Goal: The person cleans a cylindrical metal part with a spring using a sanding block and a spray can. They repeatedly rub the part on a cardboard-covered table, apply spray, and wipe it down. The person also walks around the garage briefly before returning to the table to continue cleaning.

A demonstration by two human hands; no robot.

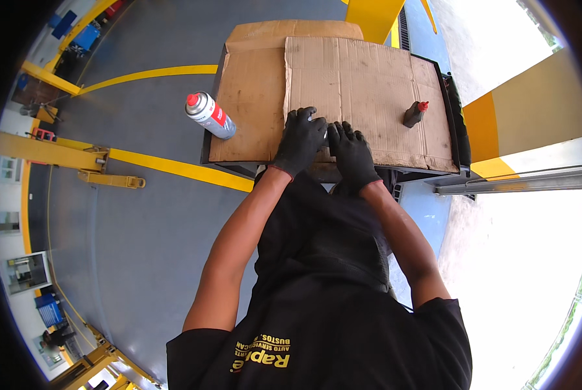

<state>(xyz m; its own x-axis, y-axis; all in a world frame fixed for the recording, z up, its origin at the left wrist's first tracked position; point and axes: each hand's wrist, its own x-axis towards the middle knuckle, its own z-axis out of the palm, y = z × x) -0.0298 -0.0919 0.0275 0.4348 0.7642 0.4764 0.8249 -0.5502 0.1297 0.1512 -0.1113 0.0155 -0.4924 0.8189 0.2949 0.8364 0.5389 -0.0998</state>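
Both hands wear black gloves and meet over the near edge of a worn cardboard sheet point(362, 78). My left hand point(300, 139) is closed, its fingers curled toward the right hand. Close beside it, my right hand point(353, 153) is closed as well, fingers bent forward. A small pale, shiny bit shows between them; the gloves hide what it is. To the left of my hands a white, red and grey spray can point(211, 116) with a red cap stands on the cardboard. Over on the right is a small dark bottle point(412, 116) with a red tip.
The cardboard lies on a dark-framed cart or table point(457, 123). Yellow lift posts point(375, 19) rise beyond it, with a wide yellow and beige column point(531, 123) on the right. A yellow lift arm point(112, 179) extends over the grey floor point(135, 227) at left.
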